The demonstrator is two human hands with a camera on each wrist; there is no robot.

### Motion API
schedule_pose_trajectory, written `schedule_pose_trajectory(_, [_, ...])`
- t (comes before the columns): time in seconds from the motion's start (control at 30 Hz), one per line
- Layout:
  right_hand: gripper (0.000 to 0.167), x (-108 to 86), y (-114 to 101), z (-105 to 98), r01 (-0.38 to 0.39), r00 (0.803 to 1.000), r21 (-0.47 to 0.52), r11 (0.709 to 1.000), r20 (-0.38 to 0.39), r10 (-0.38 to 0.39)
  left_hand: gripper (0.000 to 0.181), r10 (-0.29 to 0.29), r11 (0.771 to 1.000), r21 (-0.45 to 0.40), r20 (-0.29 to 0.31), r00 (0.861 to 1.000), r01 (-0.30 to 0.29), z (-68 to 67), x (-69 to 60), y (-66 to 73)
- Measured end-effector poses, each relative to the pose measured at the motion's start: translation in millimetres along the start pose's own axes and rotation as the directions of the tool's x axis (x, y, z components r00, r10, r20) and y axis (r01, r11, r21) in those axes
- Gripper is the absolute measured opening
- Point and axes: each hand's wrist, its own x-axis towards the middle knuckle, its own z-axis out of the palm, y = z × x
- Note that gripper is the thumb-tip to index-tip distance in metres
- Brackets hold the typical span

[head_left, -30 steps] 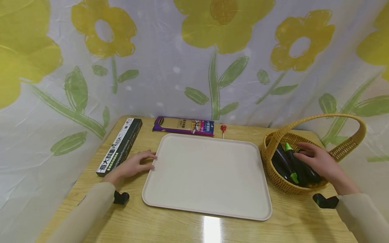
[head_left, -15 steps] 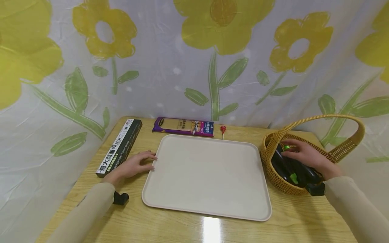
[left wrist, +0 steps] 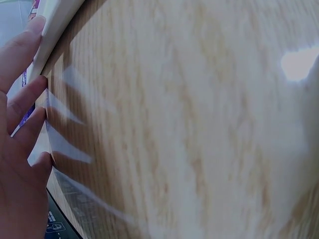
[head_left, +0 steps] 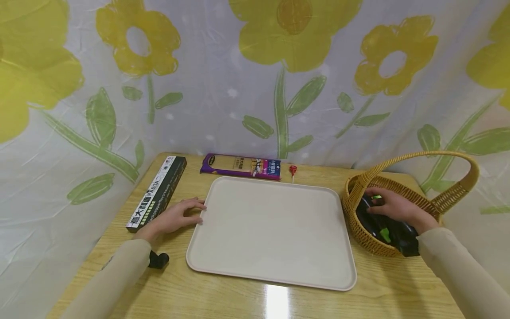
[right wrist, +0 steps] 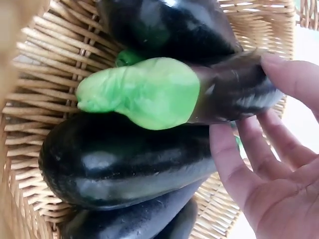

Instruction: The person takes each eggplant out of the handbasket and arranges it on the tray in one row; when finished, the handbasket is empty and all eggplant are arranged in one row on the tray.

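Note:
In the wicker basket [head_left: 370, 243] at the right lie several dark eggplants with green stem ends. My right hand [head_left: 394, 207] reaches into it. The right wrist view shows its thumb on one side of an eggplant [right wrist: 234, 88] and fingers on the other, pinching the body beyond its bright green cap. Another eggplant [right wrist: 129, 159] lies directly beside that one. My left hand [head_left: 177, 215] rests at the left edge of a white rectangular tray [head_left: 271, 230], fingers loosely spread and fingertips touching the rim.
A black-and-white pasta box [head_left: 157, 193] lies left of the tray. Behind the tray are a purple pasta packet [head_left: 241, 166] and a red lollipop [head_left: 293, 169]. The basket's tall handle [head_left: 418, 153] arches above the eggplants. A flowered curtain [head_left: 207, 88] hangs behind the table.
My right hand has moved left and deeper into the basket, and its fingers have closed on an eggplant. The left hand and tray stay in place.

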Motion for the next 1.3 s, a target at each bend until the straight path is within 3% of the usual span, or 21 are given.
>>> schedule_pose_trajectory(0.3, [0.055,-0.4,-2.1,-2.6,0.013,0.999,0.010,1.000,0.038,-0.013,0.039,0.005,1.000,0.012,0.002,1.000,-0.005,-0.1,0.0,-1.9])
schedule_pose_trajectory(0.57, [0.054,-2.1,-5.0,-9.6,0.006,0.996,0.053,0.999,0.093,-0.011,0.040,-0.024,1.000,0.014,0.004,1.000,0.024,0.8,0.6,-3.9])
schedule_pose_trajectory(0.87, [0.046,-2.2,-4.9,-13.3,0.020,0.993,0.012,1.000,0.116,-0.021,0.040,-0.019,1.000,0.024,0.008,1.000,0.019,0.4,1.3,-3.6])
schedule_pose_trajectory(1.03, [0.048,-6.1,-6.6,-12.6,-0.008,0.991,0.047,0.999,0.135,0.002,0.041,-0.030,0.999,0.031,0.011,0.999,0.030,-0.1,0.9,-1.0])
schedule_pose_trajectory(1.3, [0.044,-15.4,-13.0,-13.7,0.045,0.999,0.002,0.999,0.024,-0.045,0.041,-0.018,0.999,0.037,0.010,1.000,0.018,-0.2,0.9,-1.4])
